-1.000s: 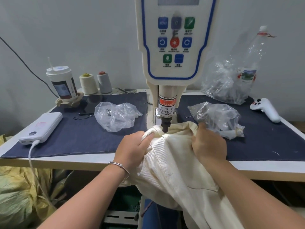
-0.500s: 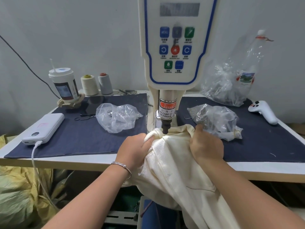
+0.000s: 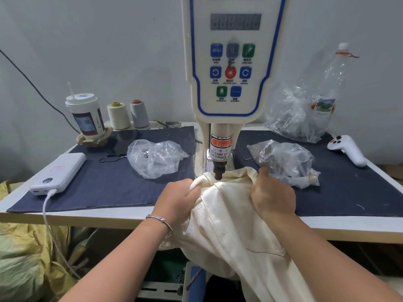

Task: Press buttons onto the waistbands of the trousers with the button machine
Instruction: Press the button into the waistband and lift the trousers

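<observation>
Both hands clamp the cream trousers (image 3: pixel 229 214) at the button machine (image 3: pixel 229 62), holding the waistband (image 3: pixel 229 178) taut under the dark press head (image 3: pixel 218 172). The left hand (image 3: pixel 176 200) has its fingers curled into a bunched fold of cloth just left of the press head; the right hand (image 3: pixel 272 197) grips the fabric just right of it, thumb raised along the folded edge. Each grip is closed on the garment, neither loose.

The press head's tip sits at or touching the waistband between the two hands; whether a button already lies beneath it cannot be told. The rest of the trousers hang off the table's (image 3: pixel 109 216) front edge, below the press head and toward the person.

The step in hand appears to be positioning: the waistband is lined up under the head and steadied for the stroke. The next move likely calls for keeping the cloth flat and still while the machine is triggered, with fingers kept back from the tip, as the red warning label (image 3: pixel 220 142) just above the press head advises. Any trigger is out of sight.

Left of the press head on a dark blue mat (image 3: pixel 104 182) lies a clear bag (image 3: pixel 156 158) holding small dark parts, with a white power bank (image 3: pixel 58 173) farther left. Right of the press head rests a second clear bag (image 3: pixel 283 160), and beyond it a white handheld controller (image 3: pixel 347 149). Behind and left stand two thread cones (image 3: pixel 128 114) and a lidded cup (image 3: pixel 85 114).
</observation>
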Motion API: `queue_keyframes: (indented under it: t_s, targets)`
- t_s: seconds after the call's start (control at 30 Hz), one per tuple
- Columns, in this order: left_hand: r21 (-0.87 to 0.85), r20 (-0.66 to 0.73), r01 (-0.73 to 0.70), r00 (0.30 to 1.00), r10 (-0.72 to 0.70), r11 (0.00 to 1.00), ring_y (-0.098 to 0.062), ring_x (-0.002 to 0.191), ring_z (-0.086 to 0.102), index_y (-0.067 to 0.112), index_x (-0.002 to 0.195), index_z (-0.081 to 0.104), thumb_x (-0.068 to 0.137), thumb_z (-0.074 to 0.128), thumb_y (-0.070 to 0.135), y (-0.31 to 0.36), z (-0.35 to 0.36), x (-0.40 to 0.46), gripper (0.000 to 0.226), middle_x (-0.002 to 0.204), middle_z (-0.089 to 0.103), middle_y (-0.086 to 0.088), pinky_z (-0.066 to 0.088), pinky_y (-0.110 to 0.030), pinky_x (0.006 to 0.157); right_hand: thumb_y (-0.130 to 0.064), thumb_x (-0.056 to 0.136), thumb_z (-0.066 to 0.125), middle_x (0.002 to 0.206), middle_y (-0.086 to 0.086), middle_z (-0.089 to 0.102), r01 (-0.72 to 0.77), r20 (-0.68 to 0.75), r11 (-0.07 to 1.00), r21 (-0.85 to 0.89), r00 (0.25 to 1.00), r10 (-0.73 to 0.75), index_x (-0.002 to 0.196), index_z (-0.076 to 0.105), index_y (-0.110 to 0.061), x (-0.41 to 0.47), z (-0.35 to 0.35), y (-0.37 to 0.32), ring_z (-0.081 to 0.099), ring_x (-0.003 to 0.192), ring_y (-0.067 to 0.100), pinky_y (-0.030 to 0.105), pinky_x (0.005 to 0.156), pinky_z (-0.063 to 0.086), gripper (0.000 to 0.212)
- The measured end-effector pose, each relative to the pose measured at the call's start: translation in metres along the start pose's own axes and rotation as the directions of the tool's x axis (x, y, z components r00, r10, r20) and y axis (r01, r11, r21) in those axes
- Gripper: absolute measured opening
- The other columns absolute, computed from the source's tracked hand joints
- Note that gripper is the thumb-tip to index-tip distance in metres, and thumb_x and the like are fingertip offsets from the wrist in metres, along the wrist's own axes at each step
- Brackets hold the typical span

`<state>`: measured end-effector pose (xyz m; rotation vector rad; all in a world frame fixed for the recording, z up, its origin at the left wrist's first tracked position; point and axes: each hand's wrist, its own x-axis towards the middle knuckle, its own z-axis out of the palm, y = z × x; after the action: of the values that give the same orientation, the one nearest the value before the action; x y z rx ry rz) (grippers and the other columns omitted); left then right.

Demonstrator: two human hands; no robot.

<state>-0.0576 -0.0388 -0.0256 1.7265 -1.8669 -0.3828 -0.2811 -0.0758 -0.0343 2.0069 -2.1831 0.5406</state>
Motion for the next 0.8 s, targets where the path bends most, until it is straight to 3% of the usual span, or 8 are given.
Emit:
queue_keyframes:
  t_s: [0.43,0.6,0.8]
  targets:
    - [-0.049,-0.012,0.019,1.0,-0.02,0.999,-0.008,0.05,0.043,0.017,0.059,0.038,0.098,0.048,0.03,0.0,-0.002,-0.0004,0.042,0.056,0.046,0.005,0.03,-0.022,0.049,-0.017,0.094,0.037,0.094,0.009,0.067,0.011,0.032,1.0,0.026,0.999,-0.012,0.094,0.035,-0.015,-0.0022,-0.0048,-0.0015,0.063,0.086,0.034,0.034,0.06,0.031,0.003]
    - [-0.064,-0.023,0.01,1.0,-0.011,0.998,-0.014,0.056,0.041,0.016,0.06,0.039,0.098,0.048,0.03,-0.0005,-0.0027,-0.0008,0.041,0.058,0.047,0.002,0.029,-0.031,0.053,-0.015,0.093,0.039,0.096,0.009,0.067,0.0,0.016,1.0,-0.001,1.0,0.0,0.104,0.044,-0.011,-0.0024,-0.0065,-0.0033,0.064,0.088,0.034,0.033,0.06,0.031,0.012]
    - [-0.097,-0.042,0.024,0.999,-0.028,0.995,-0.009,0.054,0.042,0.015,0.061,0.041,0.097,0.049,0.03,-0.0038,0.0006,-0.0001,0.04,0.058,0.049,0.003,0.031,-0.027,0.052,-0.019,0.093,0.043,0.094,0.007,0.067,-0.027,0.016,0.999,0.046,1.0,0.027,0.108,0.044,-0.012,-0.0045,-0.0083,-0.0032,0.064,0.086,0.032,0.033,0.061,0.032,0.016]
